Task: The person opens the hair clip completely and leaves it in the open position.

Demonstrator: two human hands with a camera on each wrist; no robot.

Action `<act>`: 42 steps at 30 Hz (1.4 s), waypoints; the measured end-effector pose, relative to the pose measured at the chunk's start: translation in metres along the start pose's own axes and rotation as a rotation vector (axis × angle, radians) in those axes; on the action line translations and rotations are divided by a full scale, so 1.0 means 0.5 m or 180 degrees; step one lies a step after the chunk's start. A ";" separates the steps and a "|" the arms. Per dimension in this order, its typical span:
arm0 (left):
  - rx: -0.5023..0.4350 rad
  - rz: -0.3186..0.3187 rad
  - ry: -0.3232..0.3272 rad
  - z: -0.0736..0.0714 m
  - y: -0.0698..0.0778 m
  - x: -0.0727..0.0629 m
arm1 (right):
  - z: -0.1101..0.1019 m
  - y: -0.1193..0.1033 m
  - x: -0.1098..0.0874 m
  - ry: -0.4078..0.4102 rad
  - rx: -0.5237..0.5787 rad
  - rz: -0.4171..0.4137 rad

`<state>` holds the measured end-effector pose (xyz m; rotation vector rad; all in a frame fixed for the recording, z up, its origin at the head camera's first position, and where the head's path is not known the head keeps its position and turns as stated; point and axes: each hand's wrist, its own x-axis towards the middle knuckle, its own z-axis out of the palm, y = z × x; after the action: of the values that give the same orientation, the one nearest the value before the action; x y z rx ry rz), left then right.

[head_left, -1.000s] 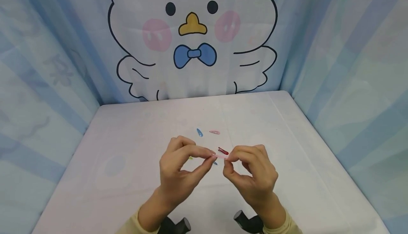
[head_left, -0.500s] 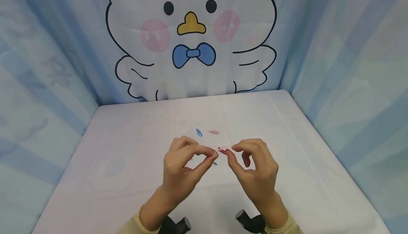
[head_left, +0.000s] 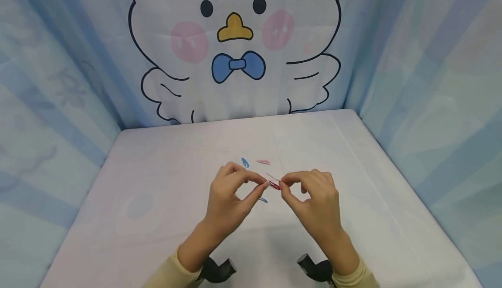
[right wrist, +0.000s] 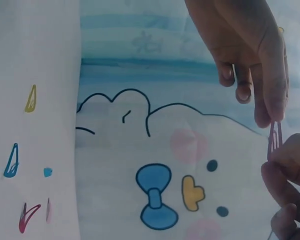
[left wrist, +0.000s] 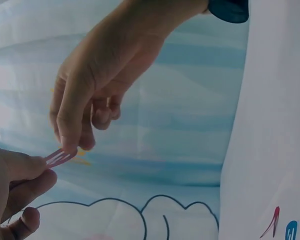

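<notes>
Above the middle of the table, a slim pink snap hair clip (right wrist: 275, 140) is held between the two hands. My left hand (head_left: 231, 192) pinches one end with thumb and forefinger. From the other side my right hand (head_left: 315, 201) pinches the opposite end; its thumb and fingertip also show at the clip in the left wrist view. In the head view the clip is thin and partly covered by the fingertips. A red hair clip (head_left: 274, 186) lies on the table behind the fingers, its two parts spread in the right wrist view.
On the table (head_left: 164, 235) lie a blue clip (head_left: 245, 162) and a pink clip (head_left: 263, 162) beyond the hands. Another blue clip (head_left: 263, 199) shows between the wrists, and a yellow clip (right wrist: 31, 99) appears in the right wrist view. A printed curtain (head_left: 235, 96) stands behind.
The right thumb and forefinger parted from each other half a second ago and now pinch the pink clip's end again. Both hands have shifted slightly up, the left also a little right.
</notes>
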<state>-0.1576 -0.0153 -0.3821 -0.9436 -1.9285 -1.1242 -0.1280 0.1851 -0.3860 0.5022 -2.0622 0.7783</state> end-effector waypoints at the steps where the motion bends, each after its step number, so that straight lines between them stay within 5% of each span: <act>1: 0.0021 -0.0021 -0.0019 0.002 -0.003 -0.002 | 0.001 0.005 -0.003 -0.0057 -0.0065 0.0029; 7: 0.0278 -0.0177 -0.0055 0.002 -0.039 -0.002 | 0.012 0.048 -0.025 -0.0352 -0.0419 0.0494; 12: 0.0660 -0.0574 -0.0225 0.007 -0.110 0.008 | 0.017 0.087 -0.050 -0.0694 -0.0759 0.1050; 20: 0.0942 -0.1379 -0.0880 0.054 -0.223 0.013 | 0.025 0.153 -0.089 -0.1157 -0.0966 0.1514; 27: 0.0950 -0.2265 -0.1593 0.121 -0.284 -0.010 | 0.040 0.203 -0.120 -0.1659 -0.1007 0.1900; 30: 0.1006 -0.2496 -0.1819 0.141 -0.304 -0.019 | 0.046 0.212 -0.128 -0.1777 -0.0990 0.2027; 36: 0.1251 -0.2519 -0.1987 0.161 -0.338 -0.031 | 0.051 0.220 -0.132 -0.1829 -0.0919 0.2101; 42: 0.1520 -0.2265 -0.2405 0.161 -0.355 -0.035 | 0.053 0.215 -0.127 -0.1851 -0.0890 0.2109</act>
<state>-0.3164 -0.0098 -0.4964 -0.4231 -3.1270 -0.5939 -0.1720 0.2492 -0.4873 -0.1616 -2.8882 0.7408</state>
